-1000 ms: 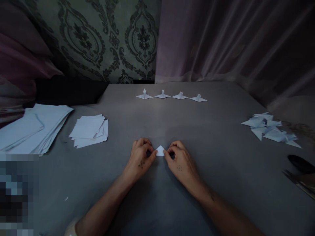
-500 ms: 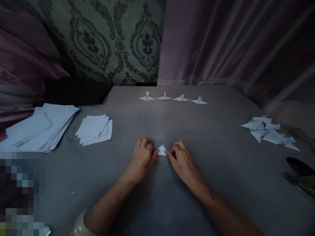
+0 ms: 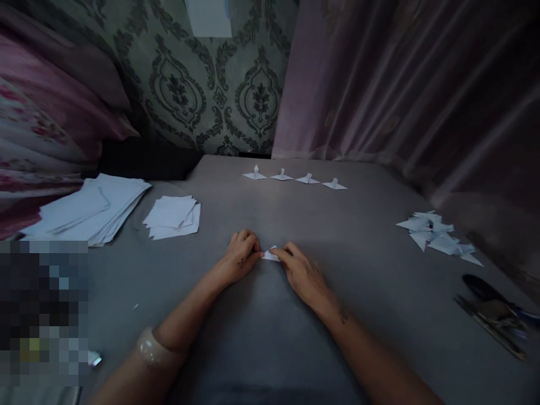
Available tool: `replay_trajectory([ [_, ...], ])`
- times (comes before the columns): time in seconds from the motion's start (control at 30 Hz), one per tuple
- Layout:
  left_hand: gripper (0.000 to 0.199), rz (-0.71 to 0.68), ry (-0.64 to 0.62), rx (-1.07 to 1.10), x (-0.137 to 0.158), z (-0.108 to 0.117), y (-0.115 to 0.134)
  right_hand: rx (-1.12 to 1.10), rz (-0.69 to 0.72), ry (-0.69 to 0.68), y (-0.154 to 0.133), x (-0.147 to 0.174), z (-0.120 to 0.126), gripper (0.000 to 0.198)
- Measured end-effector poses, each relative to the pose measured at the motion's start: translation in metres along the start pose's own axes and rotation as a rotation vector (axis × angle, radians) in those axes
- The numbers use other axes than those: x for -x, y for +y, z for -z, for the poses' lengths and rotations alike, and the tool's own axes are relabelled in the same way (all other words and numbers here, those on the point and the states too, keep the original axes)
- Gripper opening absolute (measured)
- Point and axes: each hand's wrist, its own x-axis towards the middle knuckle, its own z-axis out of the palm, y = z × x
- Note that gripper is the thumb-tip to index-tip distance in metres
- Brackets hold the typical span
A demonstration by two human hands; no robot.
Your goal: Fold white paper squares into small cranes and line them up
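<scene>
A small folded piece of white paper (image 3: 270, 256), roughly triangular, lies at the middle of the grey surface between my hands. My left hand (image 3: 241, 254) pinches its left corner, thumb at the edge and the other fingers curled. Over its right part, my right hand (image 3: 302, 274) has the thumb laid across the paper, with the fingers bent behind; it covers that corner. Farther back, several folded white paper figures (image 3: 282, 175) stand in a row, each with wide pointed sides and an upright middle.
Small cut paper sheets (image 3: 171, 214) are stacked at left, beside a larger paper stack (image 3: 90, 208). A heap of folded paper pieces (image 3: 439, 233) sits at right, with dark-handled scissors-like tools (image 3: 489, 315) nearer me. A blurred block (image 3: 42, 315) hides the lower left.
My right thumb has moved from the paper's right edge onto its face. Less of the paper shows now. The camera view has shifted, so the surroundings sit differently in the picture.
</scene>
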Motion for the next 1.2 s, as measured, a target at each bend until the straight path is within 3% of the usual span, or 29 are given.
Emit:
replay_trajectory([
  [0.2, 0.006, -0.012, 0.047, 0.128, 0.006, 0.008, 0.009, 0.112, 0.103, -0.015, 0.0, 0.001, 0.0, 0.033],
  [0.37, 0.02, -0.132, 0.034, 0.199, 0.008, -0.003, 0.025, 0.096, 0.139, 0.005, -0.002, 0.003, 0.0, 0.031],
  [0.6, 0.015, -0.147, 0.029, 0.087, 0.008, -0.008, 0.024, 0.031, 0.076, -0.039, 0.008, 0.013, 0.009, 0.034],
  [0.87, 0.011, -0.042, -0.015, 0.2, 0.01, 0.001, 0.03, 0.011, 0.009, -0.055, 0.015, 0.023, 0.027, 0.038],
  [1.07, 0.007, -0.043, 0.016, 0.199, 0.01, 0.0, 0.031, -0.182, -0.107, 0.042, 0.028, 0.015, 0.022, 0.035],
  [1.2, 0.011, -0.202, 0.134, 0.138, 0.015, 0.008, 0.044, -0.578, -0.276, 0.222, 0.025, 0.005, 0.016, 0.023],
])
